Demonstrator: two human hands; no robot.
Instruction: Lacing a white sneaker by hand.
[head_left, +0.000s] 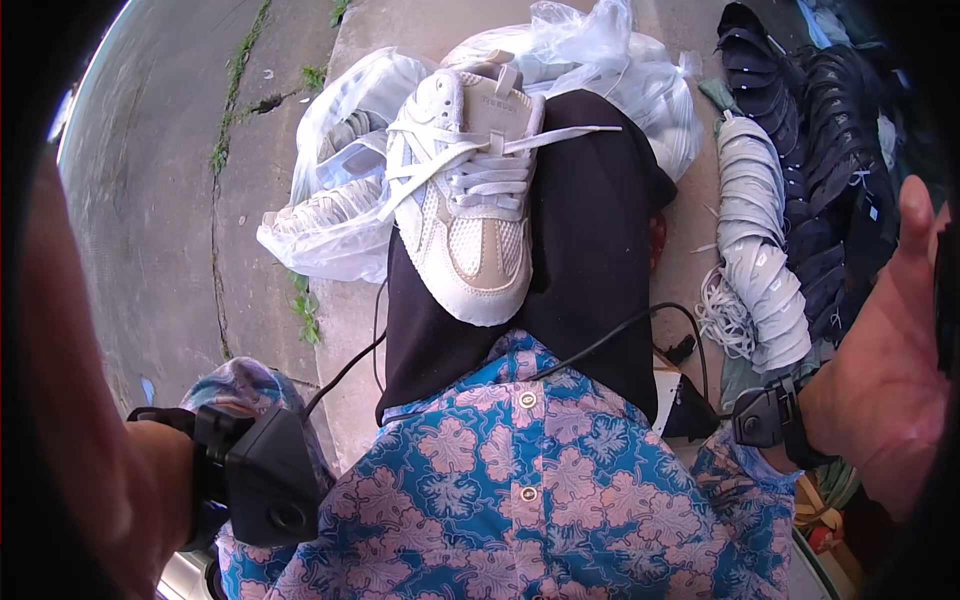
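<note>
Item: white sneaker (470,190), laces loose, resting on your dark-trousered lap (590,240), toe toward you, midway between your hands and held by neither.

Right hand (895,370): raised out at your right, palm open, fingers spread, holding nothing; black wrist device (765,415) strapped on.

Left hand (90,420): close at your left edge, mostly out of frame; whether it is open or closed cannot be told. Black wrist unit (265,475) visible.

Beyond the shoe, away from both hands: clear plastic bags (340,200), one with a second pale shoe inside. Just ahead of your right hand: a stack of grey shoe uppers (760,240), a darker stack (800,110) past it, loose white laces (725,315) beside.

Handling note: the shoe balances on your thigh, so steady it with one hand at the heel before working the laces with the other, and draw both ends evenly so it does not tip toward the concrete ground (170,150).
</note>
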